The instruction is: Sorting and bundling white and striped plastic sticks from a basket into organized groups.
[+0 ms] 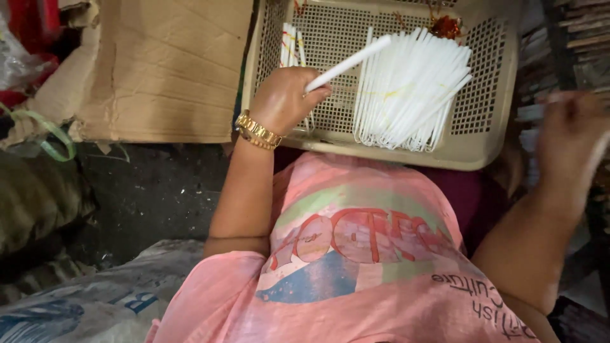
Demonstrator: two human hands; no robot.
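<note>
Fingers of the left hand (pixel 284 100) pinched one white stick (pixel 348 61), which slanted up to the right over a beige perforated basket (pixel 490 136). A gold bracelet (pixel 257 131) circled that wrist. Inside the basket, just right of the held stick, lay a fanned bundle of white sticks (pixel 410 95); a few more stood at its left wall. The right hand (pixel 570 143) hung blurred at the far right, beyond the basket's edge, and whether its fingers were spread or pressed together could not be told. Flattened cardboard (pixel 165 67) lay left of the basket.
</note>
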